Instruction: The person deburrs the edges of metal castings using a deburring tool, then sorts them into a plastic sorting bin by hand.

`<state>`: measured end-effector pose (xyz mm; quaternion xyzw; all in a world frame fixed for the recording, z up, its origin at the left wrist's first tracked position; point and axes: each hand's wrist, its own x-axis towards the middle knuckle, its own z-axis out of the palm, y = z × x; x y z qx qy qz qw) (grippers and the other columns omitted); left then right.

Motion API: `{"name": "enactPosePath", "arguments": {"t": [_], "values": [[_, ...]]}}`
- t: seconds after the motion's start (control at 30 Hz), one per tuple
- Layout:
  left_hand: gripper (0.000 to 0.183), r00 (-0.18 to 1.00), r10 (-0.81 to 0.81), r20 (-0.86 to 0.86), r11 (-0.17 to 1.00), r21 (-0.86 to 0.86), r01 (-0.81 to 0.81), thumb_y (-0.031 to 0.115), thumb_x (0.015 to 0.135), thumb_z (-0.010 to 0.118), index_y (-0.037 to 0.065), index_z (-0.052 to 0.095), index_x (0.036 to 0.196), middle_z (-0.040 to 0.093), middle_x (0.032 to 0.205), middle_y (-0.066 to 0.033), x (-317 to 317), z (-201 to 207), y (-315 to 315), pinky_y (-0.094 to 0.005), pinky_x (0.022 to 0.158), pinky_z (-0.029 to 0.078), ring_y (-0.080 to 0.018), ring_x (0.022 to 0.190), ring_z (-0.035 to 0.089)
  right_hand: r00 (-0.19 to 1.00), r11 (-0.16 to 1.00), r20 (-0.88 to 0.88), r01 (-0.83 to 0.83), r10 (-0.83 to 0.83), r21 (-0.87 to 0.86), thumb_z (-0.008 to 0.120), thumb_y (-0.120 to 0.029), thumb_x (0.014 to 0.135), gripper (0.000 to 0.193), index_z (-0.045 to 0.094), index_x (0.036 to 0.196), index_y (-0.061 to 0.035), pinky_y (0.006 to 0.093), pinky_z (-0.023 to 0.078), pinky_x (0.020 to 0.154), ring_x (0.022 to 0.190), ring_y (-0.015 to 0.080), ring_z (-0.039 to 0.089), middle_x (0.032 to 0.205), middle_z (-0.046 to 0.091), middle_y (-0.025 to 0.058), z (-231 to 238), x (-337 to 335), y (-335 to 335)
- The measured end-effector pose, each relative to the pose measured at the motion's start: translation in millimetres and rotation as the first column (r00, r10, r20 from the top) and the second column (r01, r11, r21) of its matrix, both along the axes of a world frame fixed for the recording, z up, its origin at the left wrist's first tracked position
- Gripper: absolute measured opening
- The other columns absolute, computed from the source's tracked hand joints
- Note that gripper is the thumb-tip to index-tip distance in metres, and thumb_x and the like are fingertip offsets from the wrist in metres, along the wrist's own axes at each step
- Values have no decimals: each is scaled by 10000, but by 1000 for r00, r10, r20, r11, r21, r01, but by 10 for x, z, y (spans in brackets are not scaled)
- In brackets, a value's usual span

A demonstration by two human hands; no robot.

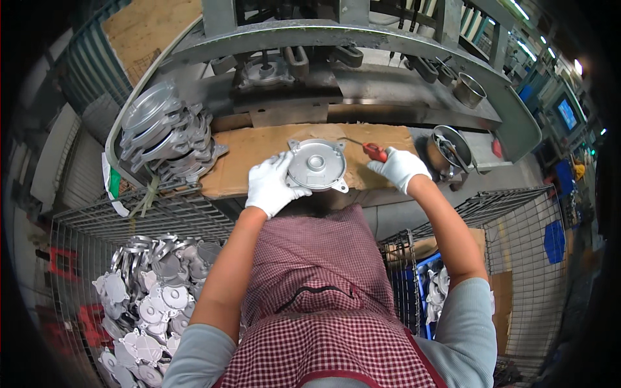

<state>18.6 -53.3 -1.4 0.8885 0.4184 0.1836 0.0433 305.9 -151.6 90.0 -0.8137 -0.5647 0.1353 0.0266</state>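
A round silver metal casting (317, 165) with a raised ring at its centre and small lugs on its rim lies at the front edge of the cardboard-covered bench. My white-gloved left hand (272, 183) grips its left side, fingers at the upper rim and thumb along the lower edge. To the right, my gloved right hand (400, 169) is closed round the red handle of a hand tool (374, 152). Its thin dark shaft points left, and its tip, which looks bent, is close to the casting's upper right rim. Whether the tip touches the metal I cannot tell.
Stacked castings (165, 132) stand at the bench's left end. A wire cage (145, 213) at lower left holds many loose castings. A press (265, 71) with another casting rises behind the cardboard (242, 152). Metal pots (448, 145) stand at right, beyond a blue crate (424, 284) below.
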Motion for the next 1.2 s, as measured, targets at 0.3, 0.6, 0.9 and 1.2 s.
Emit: {"name": "enactPosePath", "arguments": {"t": [0.3,0.6,0.9,1.2], "values": [[1116,999,36,5,996,-83,-35,610,642,823,-2,420,1484,608,1334,-212,14,101,-40,-443,1052,426,-332,1259,569,990,991,-45,-137,137,7,591,-589,896,606,691,1163,-55,443,517,947,1091,371,669,1149,708,207,54,-587,341],[650,996,-21,90,1000,7,20,531,558,876,112,722,1031,644,1307,-168,26,-3,-48,-457,1009,461,-334,1203,598,996,988,-78,-47,36,-144,662,-607,873,635,630,1155,-39,466,523,864,995,428,674,1027,708,252,176,-220,-1085],[603,923,-199,329,939,334,84,565,421,882,117,718,788,663,1171,-214,-300,270,-666,-482,839,503,-405,981,652,834,622,-501,523,-232,583,760,-330,894,524,628,1282,-3,296,511,897,949,163,676,1095,721,92,5,1172,-1523],[625,879,-297,372,908,395,139,703,498,784,127,693,722,598,996,-183,-436,777,-1096,-407,622,467,-334,777,625,542,359,-132,701,-830,616,628,-718,822,861,600,1370,-54,426,434,1056,1246,373,585,1352,618,216,-530,3358,-1890]]}}
